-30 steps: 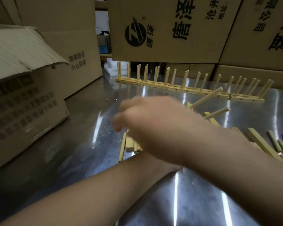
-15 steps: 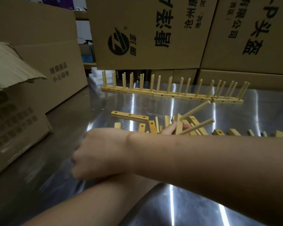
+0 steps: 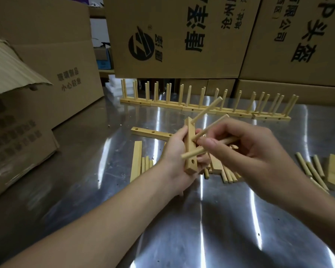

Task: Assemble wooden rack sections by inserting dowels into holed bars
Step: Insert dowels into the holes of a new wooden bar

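Note:
My left hand grips a short holed wooden bar, held upright above the metal table. Two dowels stick out of the bar's upper holes toward the upper right, the top one longest in view. My right hand pinches a third dowel and holds it across the bar's front, its tip to the left of the bar. An open hole shows near the bar's lower end. Loose bars and dowels lie under my hands.
A row of finished rack sections stands along the table's far side. Another holed bar lies flat behind my hands. More dowels and a block lie at right. Cardboard boxes wall in the left and back.
My right hand drew back from the left side, where it reached across my left arm, and now holds a dowel at the bar. The left hand with the bar is now in plain view.

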{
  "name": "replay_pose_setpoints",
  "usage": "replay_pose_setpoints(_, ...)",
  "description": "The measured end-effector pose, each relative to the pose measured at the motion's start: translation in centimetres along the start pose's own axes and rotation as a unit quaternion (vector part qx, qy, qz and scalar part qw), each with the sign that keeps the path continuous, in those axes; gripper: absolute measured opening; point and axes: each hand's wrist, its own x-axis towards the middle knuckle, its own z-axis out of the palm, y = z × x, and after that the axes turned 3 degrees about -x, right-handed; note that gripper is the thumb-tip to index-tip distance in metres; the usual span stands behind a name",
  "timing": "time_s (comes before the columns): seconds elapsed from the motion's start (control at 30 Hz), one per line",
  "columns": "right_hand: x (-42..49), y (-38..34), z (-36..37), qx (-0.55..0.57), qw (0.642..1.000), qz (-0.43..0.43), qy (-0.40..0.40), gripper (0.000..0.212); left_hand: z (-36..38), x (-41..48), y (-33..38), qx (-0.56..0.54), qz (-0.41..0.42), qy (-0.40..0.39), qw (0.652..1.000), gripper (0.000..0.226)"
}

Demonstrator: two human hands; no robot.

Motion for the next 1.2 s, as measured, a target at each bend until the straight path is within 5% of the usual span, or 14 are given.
replay_pose_setpoints(0.27,-1.7,4.2,-0.7,-0.116,0.989,0.022,0.089,0.020,0.4,-0.1,0.4,-0.017,-0.014,0.029,0.999,0.033)
replay_pose_setpoints(1.2,-2.6,4.2,0.0,-0.180,0.980,-0.076,0.023,0.023,0.7,-0.5,-1.5,0.030,-0.025,0.037,0.999,0.038)
